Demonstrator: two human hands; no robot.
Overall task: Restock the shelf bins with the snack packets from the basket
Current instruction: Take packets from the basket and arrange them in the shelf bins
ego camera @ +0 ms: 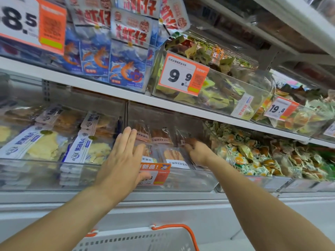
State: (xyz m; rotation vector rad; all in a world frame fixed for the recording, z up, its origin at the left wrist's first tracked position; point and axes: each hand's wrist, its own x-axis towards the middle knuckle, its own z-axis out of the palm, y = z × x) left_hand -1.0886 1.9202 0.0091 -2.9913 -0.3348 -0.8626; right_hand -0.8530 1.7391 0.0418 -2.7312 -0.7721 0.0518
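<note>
Both arms reach into the clear middle bin (181, 180) on the lower shelf, the one with the orange new-product tag (155, 173) on its front wall. The left hand (125, 158) is spread flat, fingers straight and together, pressing down on the snack packets (174, 154) at the bin's left side, probably to keep the stack level and stop it sliding forward. The right hand (197, 151) goes deeper, its fingers curled at a packet near the bin's right wall; whether it actually pinches that packet I cannot tell, since the fingertips are hidden behind the knuckles. The packets lie overlapping with labels toward the aisle, so shoppers can read them. The basket (145, 240) waits below, its contents out of sight.
</note>
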